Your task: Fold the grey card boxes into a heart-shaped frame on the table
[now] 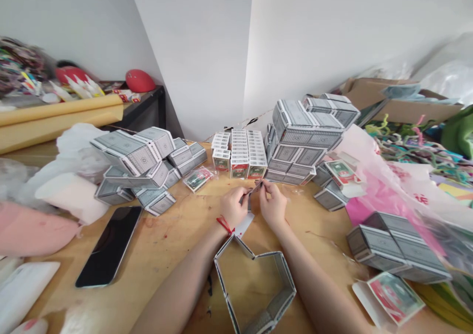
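Observation:
Near the middle of the wooden table, my left hand (233, 207) and my right hand (273, 203) pinch a playing card (254, 190) between them, its edge towards me. Part of it is hidden by my fingers. Beside my left wrist, which wears a red string, a pale card (244, 225) lies on the table. Between my forearms stands an open heart-shaped ring of joined playing cards (286, 270), with grey patterned backs. Just beyond my hands are upright rows of card boxes (239, 151) with red and green fronts.
Stacked grey card shapes stand at left (135, 151) and right (306, 127), with another card shape (395, 245) nearer. A phone (110, 248) lies at left. Opened card boxes (396, 294) and a pink-white plastic bag (377, 176) are at right. A wall (295, 43) rises behind.

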### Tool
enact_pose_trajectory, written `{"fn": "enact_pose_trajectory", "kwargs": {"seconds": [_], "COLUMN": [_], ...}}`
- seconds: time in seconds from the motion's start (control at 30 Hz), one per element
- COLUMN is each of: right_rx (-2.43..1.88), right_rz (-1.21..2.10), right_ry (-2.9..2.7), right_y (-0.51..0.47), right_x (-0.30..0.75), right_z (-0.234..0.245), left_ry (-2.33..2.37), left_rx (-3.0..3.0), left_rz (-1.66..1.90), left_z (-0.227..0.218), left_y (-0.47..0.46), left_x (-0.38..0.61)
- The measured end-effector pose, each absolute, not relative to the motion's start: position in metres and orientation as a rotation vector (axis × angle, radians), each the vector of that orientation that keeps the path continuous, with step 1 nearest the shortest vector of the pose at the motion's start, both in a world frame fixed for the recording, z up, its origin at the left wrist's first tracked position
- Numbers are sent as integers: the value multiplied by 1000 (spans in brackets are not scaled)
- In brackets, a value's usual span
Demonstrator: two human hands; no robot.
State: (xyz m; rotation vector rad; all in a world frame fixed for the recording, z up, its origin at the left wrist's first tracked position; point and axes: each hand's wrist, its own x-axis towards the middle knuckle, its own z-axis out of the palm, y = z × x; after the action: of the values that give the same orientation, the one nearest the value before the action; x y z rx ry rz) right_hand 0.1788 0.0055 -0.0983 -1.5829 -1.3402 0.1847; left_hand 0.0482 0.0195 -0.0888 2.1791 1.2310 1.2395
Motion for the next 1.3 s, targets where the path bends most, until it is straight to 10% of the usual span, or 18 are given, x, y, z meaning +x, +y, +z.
{"fn": "enact_pose_trajectory", "kwargs": {"seconds": [1.3], "right_rx": [-1616], "right_rz": [60], "right_ry": [-1371], "right_y": [3], "right_x": [176], "right_z": [-93], "left_ry": [1341], "left_rx": [2119], "left_rz": [1310], "left_z": [-94], "left_y": [23], "left_x": [47]}}
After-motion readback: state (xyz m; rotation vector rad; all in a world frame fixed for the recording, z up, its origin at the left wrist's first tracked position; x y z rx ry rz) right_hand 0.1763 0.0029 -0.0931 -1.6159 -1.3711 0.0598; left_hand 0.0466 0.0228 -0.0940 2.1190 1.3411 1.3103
